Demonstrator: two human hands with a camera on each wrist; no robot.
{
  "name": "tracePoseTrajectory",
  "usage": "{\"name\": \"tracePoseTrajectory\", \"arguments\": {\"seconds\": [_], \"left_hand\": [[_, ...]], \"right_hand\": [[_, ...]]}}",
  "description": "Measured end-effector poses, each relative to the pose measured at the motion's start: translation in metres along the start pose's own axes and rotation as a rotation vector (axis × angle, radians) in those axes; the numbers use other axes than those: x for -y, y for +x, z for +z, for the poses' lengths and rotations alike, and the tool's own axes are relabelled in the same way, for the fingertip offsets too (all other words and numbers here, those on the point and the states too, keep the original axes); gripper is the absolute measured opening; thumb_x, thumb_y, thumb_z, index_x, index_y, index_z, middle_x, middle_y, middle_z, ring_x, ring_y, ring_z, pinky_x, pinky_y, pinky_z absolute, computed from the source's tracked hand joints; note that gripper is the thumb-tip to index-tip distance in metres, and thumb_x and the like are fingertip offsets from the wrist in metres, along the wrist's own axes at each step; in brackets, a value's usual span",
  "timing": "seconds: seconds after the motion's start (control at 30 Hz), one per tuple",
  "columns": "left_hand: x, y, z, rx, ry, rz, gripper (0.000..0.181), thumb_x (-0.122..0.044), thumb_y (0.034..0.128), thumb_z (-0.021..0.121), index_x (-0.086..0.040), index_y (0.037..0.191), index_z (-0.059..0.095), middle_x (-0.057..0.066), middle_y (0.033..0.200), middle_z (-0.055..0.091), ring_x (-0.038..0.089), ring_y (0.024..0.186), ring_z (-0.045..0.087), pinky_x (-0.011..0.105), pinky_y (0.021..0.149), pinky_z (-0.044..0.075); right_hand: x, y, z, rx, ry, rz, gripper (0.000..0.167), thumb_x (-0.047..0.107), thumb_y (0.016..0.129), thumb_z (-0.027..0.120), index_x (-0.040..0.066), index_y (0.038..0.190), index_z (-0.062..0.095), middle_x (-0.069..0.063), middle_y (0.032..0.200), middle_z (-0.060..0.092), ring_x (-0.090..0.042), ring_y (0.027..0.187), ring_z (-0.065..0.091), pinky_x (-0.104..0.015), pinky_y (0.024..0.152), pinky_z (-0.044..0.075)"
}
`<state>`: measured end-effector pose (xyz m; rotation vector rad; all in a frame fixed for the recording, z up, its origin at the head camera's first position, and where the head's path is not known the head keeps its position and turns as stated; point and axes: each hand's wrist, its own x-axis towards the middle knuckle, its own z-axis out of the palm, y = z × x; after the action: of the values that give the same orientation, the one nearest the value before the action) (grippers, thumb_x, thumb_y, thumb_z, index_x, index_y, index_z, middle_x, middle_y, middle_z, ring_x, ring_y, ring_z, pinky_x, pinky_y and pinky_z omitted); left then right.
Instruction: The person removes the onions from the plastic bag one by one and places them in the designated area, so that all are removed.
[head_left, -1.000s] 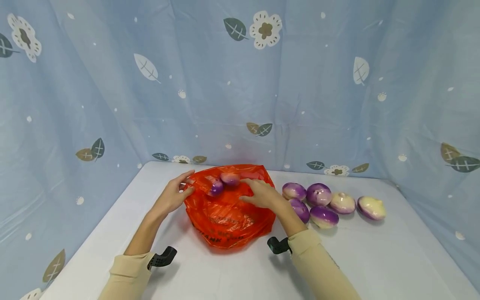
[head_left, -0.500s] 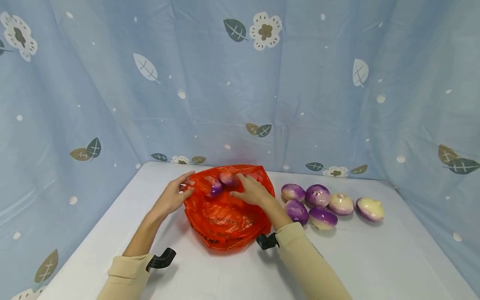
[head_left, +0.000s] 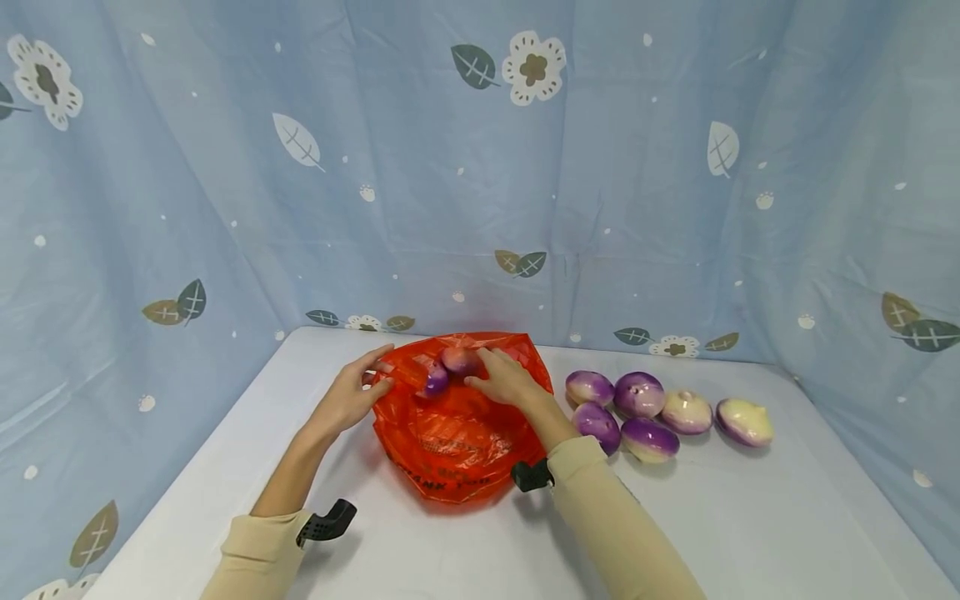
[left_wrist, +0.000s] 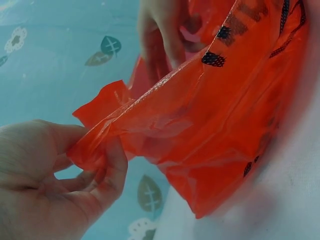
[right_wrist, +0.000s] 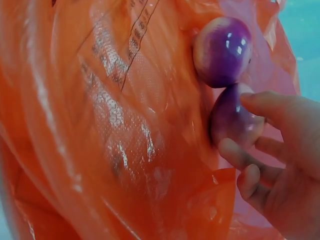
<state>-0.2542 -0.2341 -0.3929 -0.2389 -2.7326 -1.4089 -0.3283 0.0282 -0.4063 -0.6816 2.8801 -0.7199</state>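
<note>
An orange-red plastic bag [head_left: 457, 437] with dark lettering lies with its mouth spread wide. My left hand [head_left: 351, 398] is at the bag's left side; in the left wrist view its thumb and fingers pinch the bag's rim [left_wrist: 95, 150]. Two glossy purple-and-cream turnips rest in the bag, side by side. My right hand [head_left: 510, 383] reaches in over the right rim and has its fingertips around the nearer turnip [right_wrist: 235, 117]. Touching that one is the other turnip [right_wrist: 222, 52], which no hand holds. Part of the held turnip is hidden behind the fingers.
Several more turnips [head_left: 637, 394] sit in a cluster on the white table [head_left: 750, 517], to the right of the bag. A pale-topped turnip [head_left: 742, 421] lies at the cluster's right end. Blue patterned curtain [head_left: 420, 192] hangs behind and along both sides.
My right hand has moved left and deeper into the bag, closing in on the turnip. My left hand stays at the bag's left rim.
</note>
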Motion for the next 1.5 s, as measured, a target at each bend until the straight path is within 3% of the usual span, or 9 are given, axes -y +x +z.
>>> {"name": "tracePoseTrajectory", "arguments": {"seconds": [0.33, 0.5, 0.63, 0.83, 1.23, 1.5], "left_hand": [[0.001, -0.001, 0.002, -0.004, 0.005, 0.000, 0.055, -0.009, 0.0969, 0.056, -0.011, 0.149, 0.040, 0.019, 0.121, 0.060, 0.029, 0.100, 0.061, 0.024, 0.076, 0.056], [0.000, -0.002, 0.004, -0.009, 0.007, 0.008, 0.054, -0.009, 0.0968, 0.057, -0.008, 0.149, 0.041, 0.019, 0.119, 0.061, 0.029, 0.098, 0.060, 0.021, 0.073, 0.053], [-0.001, -0.002, 0.004, -0.013, 0.021, 0.018, 0.054, -0.008, 0.0965, 0.057, -0.007, 0.148, 0.041, 0.019, 0.117, 0.061, 0.028, 0.097, 0.060, 0.020, 0.073, 0.051], [-0.001, -0.001, 0.003, -0.010, 0.022, 0.028, 0.054, -0.008, 0.0964, 0.057, -0.006, 0.148, 0.041, 0.020, 0.117, 0.062, 0.030, 0.098, 0.061, 0.021, 0.073, 0.051], [-0.001, 0.001, 0.000, -0.006, 0.028, 0.038, 0.055, -0.009, 0.0964, 0.057, -0.007, 0.148, 0.041, 0.019, 0.119, 0.062, 0.029, 0.096, 0.061, 0.025, 0.075, 0.052], [0.000, 0.002, -0.002, -0.002, 0.024, 0.039, 0.055, -0.008, 0.0962, 0.058, -0.007, 0.148, 0.041, 0.020, 0.118, 0.062, 0.029, 0.096, 0.061, 0.024, 0.071, 0.051]], "right_hand": [[0.001, -0.002, -0.002, -0.012, 0.001, 0.025, 0.069, 0.036, 0.089, 0.071, 0.010, 0.147, 0.042, -0.013, 0.147, 0.049, -0.032, 0.136, 0.044, -0.054, 0.112, 0.038], [0.000, -0.003, 0.000, -0.059, 0.058, 0.030, 0.064, 0.033, 0.087, 0.074, 0.006, 0.137, 0.045, -0.014, 0.136, 0.057, -0.032, 0.130, 0.052, -0.047, 0.111, 0.042], [0.001, -0.003, 0.003, -0.087, 0.092, 0.047, 0.062, 0.035, 0.085, 0.076, 0.007, 0.133, 0.046, -0.014, 0.127, 0.062, -0.034, 0.123, 0.056, -0.049, 0.105, 0.046], [0.001, -0.006, 0.008, -0.063, 0.056, 0.051, 0.065, 0.041, 0.085, 0.074, 0.016, 0.139, 0.048, -0.012, 0.128, 0.061, -0.035, 0.122, 0.056, -0.057, 0.100, 0.047], [0.001, -0.012, 0.007, -0.061, 0.067, -0.009, 0.060, 0.035, 0.085, 0.075, 0.022, 0.138, 0.050, -0.010, 0.127, 0.063, -0.035, 0.121, 0.056, -0.058, 0.097, 0.049], [0.004, -0.020, 0.001, 0.008, 0.056, -0.003, 0.061, 0.033, 0.086, 0.075, 0.028, 0.140, 0.049, -0.005, 0.128, 0.062, -0.032, 0.124, 0.054, -0.060, 0.096, 0.048]]}}
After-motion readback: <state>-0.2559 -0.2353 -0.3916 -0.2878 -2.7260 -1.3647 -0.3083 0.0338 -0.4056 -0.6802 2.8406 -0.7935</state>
